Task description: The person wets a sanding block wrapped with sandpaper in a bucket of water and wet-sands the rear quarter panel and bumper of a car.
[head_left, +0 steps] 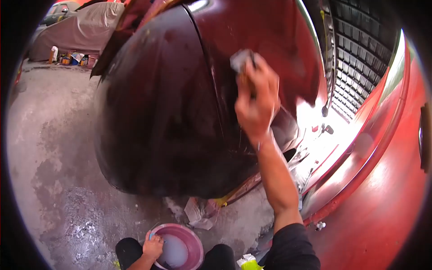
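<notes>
A dark red car body panel with a dull, dark surface fills the middle of the view. My right hand is raised in front of its upper right part, fingers closed round a greyish pad. Motion blur hides the pad's exact kind. Down at the bottom, my left hand is closed at the left rim of a pink basin with cloudy whitish water in it. A small light-blue piece shows between its fingers; its kind is unclear.
Crumpled paper lies on the wet-patched concrete floor beneath the panel. A bright red curved surface rises on the right. At the back left stand a covered car and several small containers.
</notes>
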A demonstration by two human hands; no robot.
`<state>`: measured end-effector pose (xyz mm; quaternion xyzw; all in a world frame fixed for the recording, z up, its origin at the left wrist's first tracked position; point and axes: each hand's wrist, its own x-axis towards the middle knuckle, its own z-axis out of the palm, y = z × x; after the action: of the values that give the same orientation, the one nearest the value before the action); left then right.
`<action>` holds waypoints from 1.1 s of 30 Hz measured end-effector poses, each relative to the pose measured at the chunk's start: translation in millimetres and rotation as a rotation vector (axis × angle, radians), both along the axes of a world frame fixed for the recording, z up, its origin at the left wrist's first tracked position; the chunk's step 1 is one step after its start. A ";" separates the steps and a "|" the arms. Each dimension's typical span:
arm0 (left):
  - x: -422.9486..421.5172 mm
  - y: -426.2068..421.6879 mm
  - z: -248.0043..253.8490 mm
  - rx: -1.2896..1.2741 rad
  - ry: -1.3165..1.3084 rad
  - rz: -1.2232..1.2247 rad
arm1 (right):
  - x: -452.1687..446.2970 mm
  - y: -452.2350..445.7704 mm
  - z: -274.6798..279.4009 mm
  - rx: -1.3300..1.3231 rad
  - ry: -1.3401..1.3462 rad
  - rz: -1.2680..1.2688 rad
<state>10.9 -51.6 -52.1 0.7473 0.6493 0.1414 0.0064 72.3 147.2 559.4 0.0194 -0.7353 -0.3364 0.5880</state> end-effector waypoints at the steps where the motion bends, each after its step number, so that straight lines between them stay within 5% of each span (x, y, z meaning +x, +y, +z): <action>1: 0.4 -6.0 -1.2 -0.024 0.003 -0.003 | 6.1 3.4 -9.9 -0.024 0.003 -0.003; 3: -0.8 -0.6 0.1 0.023 0.009 -0.008 | 18.2 10.5 -28.6 0.046 -0.003 -0.030; 7: 4.8 3.3 9.4 0.007 -0.065 0.012 | 111.2 64.9 -162.0 -0.031 -0.025 -0.122; 12: 0.9 -1.2 2.6 -0.007 0.016 0.011 | 18.3 -1.2 -40.1 -0.014 -0.004 -0.056; 18: -1.9 1.4 6.3 -0.021 0.006 0.004 | 83.4 28.1 -146.5 -0.094 -0.004 -0.117; 22: 2.1 -2.5 4.0 -0.011 0.023 0.018 | 1.0 -14.8 -49.4 -0.045 0.052 0.002; 25: 1.7 -1.0 0.6 -0.022 0.021 0.020 | 10.3 -11.7 -60.8 -0.053 0.047 -0.036; 28: 0.7 -1.0 2.6 -0.026 -0.048 0.025 | 60.6 20.3 -145.7 -0.068 0.060 -0.104; 33: 1.0 -2.2 2.3 -0.020 -0.016 0.017 | -24.2 -31.5 -42.0 -0.034 0.107 -0.012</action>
<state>11.8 -53.8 -49.9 0.7405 0.6568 0.1412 0.0178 48.1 115.6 517.3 -0.0132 -0.7084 -0.3280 0.6249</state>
